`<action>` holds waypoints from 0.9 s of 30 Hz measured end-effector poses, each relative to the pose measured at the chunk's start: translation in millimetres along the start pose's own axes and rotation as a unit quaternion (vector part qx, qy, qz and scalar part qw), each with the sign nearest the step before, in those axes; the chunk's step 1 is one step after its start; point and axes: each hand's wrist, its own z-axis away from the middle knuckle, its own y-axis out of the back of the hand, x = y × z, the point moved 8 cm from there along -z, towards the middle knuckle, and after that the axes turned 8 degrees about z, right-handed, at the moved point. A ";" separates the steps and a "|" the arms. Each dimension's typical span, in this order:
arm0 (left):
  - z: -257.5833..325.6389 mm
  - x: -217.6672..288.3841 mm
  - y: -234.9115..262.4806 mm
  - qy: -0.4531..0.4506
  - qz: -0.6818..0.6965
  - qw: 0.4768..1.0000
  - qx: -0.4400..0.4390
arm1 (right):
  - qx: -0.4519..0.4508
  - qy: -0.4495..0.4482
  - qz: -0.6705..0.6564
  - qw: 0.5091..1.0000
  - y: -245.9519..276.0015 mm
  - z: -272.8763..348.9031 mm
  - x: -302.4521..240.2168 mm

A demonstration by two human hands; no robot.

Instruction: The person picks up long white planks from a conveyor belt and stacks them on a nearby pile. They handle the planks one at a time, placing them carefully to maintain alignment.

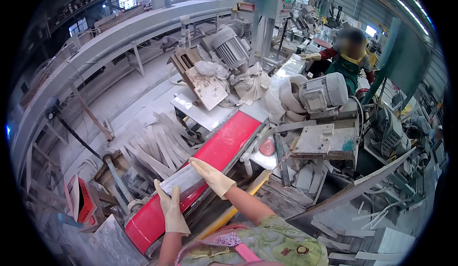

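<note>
- Nearest, bottom edge: floral-patterned sleeves and bare forearms rising into view, pale rubber gloves on both hands.
- Left hand (171, 209) laid flat, fingers extended, on the near end of a grey stone strip (183, 182); pressing rather than clenched.
- Right hand (211, 175) curled over the far long edge of the same strip, fingers wrapped down its side, grasping it.
- Strip lying lengthwise on a red conveyor belt (224, 147), near the belt's lower end, tilted along the belt's diagonal run.
- Yellow bar (238, 204) just beside the belt, on its right, under the right forearm.
- Left of the belt: heap of pale offcut strips (152, 147) on the floor; red crate (81, 200) further left.
- Right of the belt: reddish round blade (267, 147), then a dusty grey machine block (324, 139) with a motor (324, 92) above it.
- At the belt's upper end: white slab (205, 111), sacks and a second ribbed motor (229, 46).
- Beyond: another person in a green apron (346, 66), standing at a bench.
- Farthest: long curved grey duct (119, 32) across the hall.
</note>
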 end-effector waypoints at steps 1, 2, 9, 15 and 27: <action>1.0 2.7 -4.6 -0.012 -0.013 1.000 -0.006 | 0.015 -0.017 -0.080 0.997 -0.3 3.6 2.4; 2.3 1.3 -2.1 0.006 -0.002 1.000 0.021 | 0.010 -0.055 -0.135 0.989 -4.3 5.9 6.8; -7.8 3.0 3.8 0.019 0.041 0.999 -0.026 | 0.016 -0.200 -0.328 0.923 -14.0 -4.6 -2.9; -23.7 67.2 -0.4 -0.048 -0.479 0.875 -0.040 | 0.029 -0.214 -0.286 0.934 -9.8 -4.5 -10.6; -64.8 13.5 -72.8 -0.058 -0.735 0.589 -0.332 | 0.038 -0.201 -0.225 0.952 -18.2 -5.5 3.8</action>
